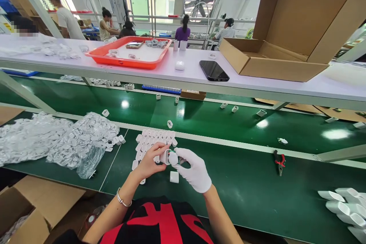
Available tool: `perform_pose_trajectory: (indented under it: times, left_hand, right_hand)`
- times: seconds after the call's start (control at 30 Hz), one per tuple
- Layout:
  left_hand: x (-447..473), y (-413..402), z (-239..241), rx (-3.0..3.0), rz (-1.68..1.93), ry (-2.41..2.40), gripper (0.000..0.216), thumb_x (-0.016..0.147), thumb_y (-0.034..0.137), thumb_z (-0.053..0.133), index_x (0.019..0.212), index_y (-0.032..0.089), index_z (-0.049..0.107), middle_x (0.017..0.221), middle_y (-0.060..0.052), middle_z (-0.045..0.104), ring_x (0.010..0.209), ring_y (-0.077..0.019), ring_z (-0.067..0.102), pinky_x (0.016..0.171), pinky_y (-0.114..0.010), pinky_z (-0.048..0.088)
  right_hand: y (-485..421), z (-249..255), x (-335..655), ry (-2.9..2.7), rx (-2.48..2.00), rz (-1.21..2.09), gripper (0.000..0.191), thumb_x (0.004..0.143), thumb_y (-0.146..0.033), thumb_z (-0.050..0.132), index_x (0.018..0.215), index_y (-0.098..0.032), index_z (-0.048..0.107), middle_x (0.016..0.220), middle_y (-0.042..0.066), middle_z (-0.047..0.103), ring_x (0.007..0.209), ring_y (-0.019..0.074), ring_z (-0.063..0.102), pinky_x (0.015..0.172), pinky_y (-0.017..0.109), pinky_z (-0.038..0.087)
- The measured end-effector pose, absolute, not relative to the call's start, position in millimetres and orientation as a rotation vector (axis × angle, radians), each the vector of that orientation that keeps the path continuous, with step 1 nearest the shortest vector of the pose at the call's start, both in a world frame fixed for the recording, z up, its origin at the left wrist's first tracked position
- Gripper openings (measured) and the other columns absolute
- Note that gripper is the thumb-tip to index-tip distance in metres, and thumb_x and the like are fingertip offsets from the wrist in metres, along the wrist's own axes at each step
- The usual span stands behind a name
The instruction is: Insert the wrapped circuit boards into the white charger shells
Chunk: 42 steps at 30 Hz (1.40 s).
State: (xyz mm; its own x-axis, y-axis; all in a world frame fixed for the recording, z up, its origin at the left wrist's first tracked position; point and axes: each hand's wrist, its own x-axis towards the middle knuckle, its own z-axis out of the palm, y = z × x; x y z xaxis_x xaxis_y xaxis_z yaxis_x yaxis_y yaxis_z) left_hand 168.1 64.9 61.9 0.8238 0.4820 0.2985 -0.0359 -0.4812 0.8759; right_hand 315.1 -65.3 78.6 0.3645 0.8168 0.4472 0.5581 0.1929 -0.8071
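My bare left hand [150, 163] is closed around a small white plastic housing [164, 157]. My right hand [196, 169], in a white glove, pinches a round white part [173, 158] right beside the housing's open end. Thin wires and a bit of green show between the two pieces; their exact joining is too small to tell. Rows of white plastic caps [148, 137] lie on the green bench just beyond my left hand and partly under it. A single white square-looking piece [174, 177] rests on the bench below my hands.
Bags of small white parts [82, 137] lie to the left. Pliers with red-and-black handles [279, 162] and several white shells [347, 206] are on the right. A green conveyor belt [200, 112] runs behind, under a shelf holding a red tray [122, 63], a phone [214, 70] and an open carton [280, 65].
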Motion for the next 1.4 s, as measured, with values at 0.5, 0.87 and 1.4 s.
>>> perform_pose_trajectory:
  times: [0.5, 0.87, 1.4]
  left_hand:
    - [155, 68, 73, 2.165, 0.712, 0.326, 0.064, 0.067, 0.0, 0.057, 0.125, 0.027, 0.056, 0.114, -0.006, 0.057, 0.107, -0.0223, 0.055, 0.091, -0.034, 0.049]
    - [150, 62, 78, 2.025, 0.811, 0.383, 0.05, 0.065, 0.007, 0.066, 0.113, 0.022, 0.064, 0.108, -0.007, 0.063, 0.103, -0.0228, 0.058, 0.089, -0.036, 0.05]
    - [143, 63, 75, 1.746, 0.682, 0.453, 0.045, 0.068, 0.014, 0.067, 0.113, 0.021, 0.064, 0.115, -0.008, 0.061, 0.109, -0.0221, 0.056, 0.087, -0.03, 0.049]
  right_hand:
    - [-50, 87, 304, -1.705, -1.612, -0.084, 0.022, 0.084, -0.018, 0.052, 0.103, -0.022, 0.065, 0.097, 0.008, 0.07, 0.085, 0.02, 0.064, 0.072, 0.033, 0.054]
    - [-47, 92, 286, -1.066, -1.297, 0.827, 0.058, 0.085, -0.051, 0.054, 0.136, -0.026, 0.047, 0.135, 0.011, 0.052, 0.119, 0.0264, 0.054, 0.097, 0.044, 0.047]
    - [-74, -50, 359, -0.504, -2.237, 0.415, 0.03, 0.077, -0.04, 0.058, 0.092, -0.018, 0.071, 0.115, 0.02, 0.06, 0.112, 0.037, 0.05, 0.091, 0.053, 0.036]
